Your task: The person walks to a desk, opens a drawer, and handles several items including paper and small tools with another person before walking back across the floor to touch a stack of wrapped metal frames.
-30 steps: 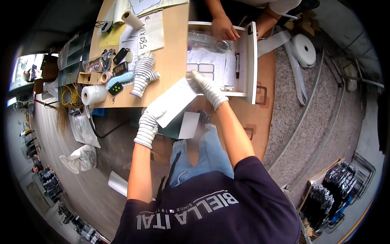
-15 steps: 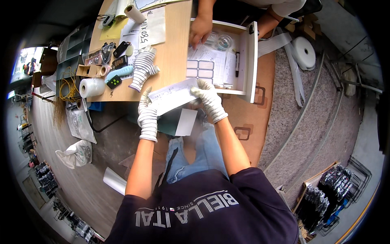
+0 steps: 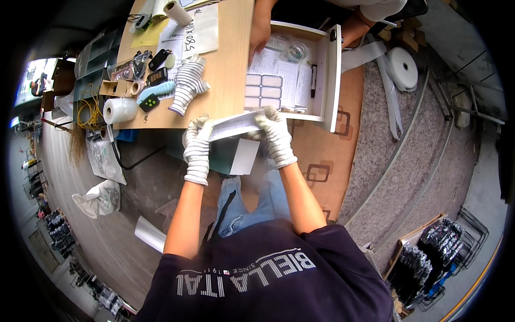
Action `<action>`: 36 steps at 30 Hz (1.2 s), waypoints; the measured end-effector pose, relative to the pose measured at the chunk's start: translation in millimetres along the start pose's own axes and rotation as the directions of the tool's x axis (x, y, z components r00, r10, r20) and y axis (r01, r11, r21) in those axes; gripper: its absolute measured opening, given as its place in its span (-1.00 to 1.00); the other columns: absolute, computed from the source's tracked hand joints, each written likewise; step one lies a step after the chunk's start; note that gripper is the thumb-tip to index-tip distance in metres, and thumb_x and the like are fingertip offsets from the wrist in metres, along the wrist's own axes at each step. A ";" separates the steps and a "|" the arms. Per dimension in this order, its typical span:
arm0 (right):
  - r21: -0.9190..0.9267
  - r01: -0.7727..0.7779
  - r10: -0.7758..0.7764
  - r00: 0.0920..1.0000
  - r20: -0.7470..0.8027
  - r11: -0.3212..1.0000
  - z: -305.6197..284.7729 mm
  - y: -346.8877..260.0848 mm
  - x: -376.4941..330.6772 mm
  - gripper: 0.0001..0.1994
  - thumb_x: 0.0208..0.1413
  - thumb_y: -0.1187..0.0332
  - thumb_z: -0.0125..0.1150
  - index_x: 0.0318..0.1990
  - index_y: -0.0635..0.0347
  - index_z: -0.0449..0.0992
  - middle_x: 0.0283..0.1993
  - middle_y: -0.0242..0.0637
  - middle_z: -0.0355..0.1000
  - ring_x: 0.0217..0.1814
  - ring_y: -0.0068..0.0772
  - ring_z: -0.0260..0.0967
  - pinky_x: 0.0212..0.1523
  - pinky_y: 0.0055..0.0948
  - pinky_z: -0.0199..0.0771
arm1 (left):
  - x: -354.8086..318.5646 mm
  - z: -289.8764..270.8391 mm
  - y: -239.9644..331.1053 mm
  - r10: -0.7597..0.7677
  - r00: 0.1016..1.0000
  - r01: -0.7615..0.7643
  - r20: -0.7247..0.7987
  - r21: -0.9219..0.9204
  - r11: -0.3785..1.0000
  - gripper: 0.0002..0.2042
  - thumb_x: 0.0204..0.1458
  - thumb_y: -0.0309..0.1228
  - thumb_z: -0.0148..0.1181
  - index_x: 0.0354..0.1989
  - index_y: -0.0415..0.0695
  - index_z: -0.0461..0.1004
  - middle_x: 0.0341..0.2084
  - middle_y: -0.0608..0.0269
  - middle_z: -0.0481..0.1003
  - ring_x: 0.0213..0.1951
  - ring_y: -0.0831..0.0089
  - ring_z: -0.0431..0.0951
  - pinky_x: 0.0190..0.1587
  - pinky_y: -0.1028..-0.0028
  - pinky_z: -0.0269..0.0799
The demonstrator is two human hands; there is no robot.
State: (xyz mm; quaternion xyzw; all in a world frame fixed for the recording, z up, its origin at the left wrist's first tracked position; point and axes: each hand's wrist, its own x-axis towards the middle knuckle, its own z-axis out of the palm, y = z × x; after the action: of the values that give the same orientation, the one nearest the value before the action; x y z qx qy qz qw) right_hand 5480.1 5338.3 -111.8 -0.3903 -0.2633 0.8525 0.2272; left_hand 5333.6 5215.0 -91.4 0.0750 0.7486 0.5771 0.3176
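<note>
Bright, even daylight; sharp centre, dark warped fisheye rim

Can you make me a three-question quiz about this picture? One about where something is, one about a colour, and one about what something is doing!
1. Where is the black pen?
A. In the open drawer
B. On the floor
C. In a hand

2. What colour is the paper roll at the desk's edge?
A. Red
B. White
C. Green

3. What are the left hand and right hand doing?
A. Resting flat on the desk
B. Holding a white sheet between them
C. Hanging free

Answers:
1 A: the pen lies along the drawer's right side.
2 B: the roll is plain white.
3 B: both gloved hands grip the sheet, one at each end.
</note>
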 end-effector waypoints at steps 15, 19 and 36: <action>-0.063 -0.033 0.044 0.984 0.172 0.997 14.5 -0.6 -5.0 -0.71 -0.04 0.33 0.18 -0.19 0.30 0.39 -0.45 -0.26 0.43 -0.69 -0.55 0.36 -0.72 -0.70 0.35 | -13.9 -2.8 19.5 -0.127 0.985 0.101 -0.120 -0.199 0.975 -0.72 -0.01 -0.34 0.15 -0.13 -0.16 0.38 -0.29 0.31 0.41 -0.28 0.54 0.40 -0.19 0.53 0.35; -0.071 -0.046 0.068 0.941 0.332 0.996 12.2 0.3 -3.7 -0.67 -0.09 0.27 0.23 -0.21 0.29 0.39 -0.46 -0.26 0.44 -0.67 -0.56 0.37 -0.71 -0.69 0.34 | -15.7 -2.8 22.6 -0.086 0.992 0.068 -0.094 -0.187 0.980 -0.71 0.00 -0.32 0.15 -0.14 -0.18 0.39 -0.28 0.31 0.42 -0.27 0.56 0.39 -0.14 0.57 0.31; -0.170 -0.122 0.169 0.939 0.298 0.978 27.4 -8.5 -20.7 -0.61 -0.01 0.05 0.13 -0.28 0.26 0.40 -0.57 -0.26 0.44 -0.71 -0.50 0.37 -0.73 -0.61 0.37 | -14.1 -15.4 13.1 -0.122 0.987 0.092 -0.108 -0.254 0.963 -0.70 0.03 -0.28 0.11 -0.10 -0.13 0.36 -0.28 0.28 0.42 -0.29 0.58 0.39 -0.26 0.58 0.35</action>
State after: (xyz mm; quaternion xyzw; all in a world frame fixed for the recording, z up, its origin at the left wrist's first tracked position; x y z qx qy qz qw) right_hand 5472.3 5325.0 -80.0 -0.2854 -0.3290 0.8957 0.0894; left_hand 5332.7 5199.9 -71.9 -0.0415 0.6917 0.6516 0.3085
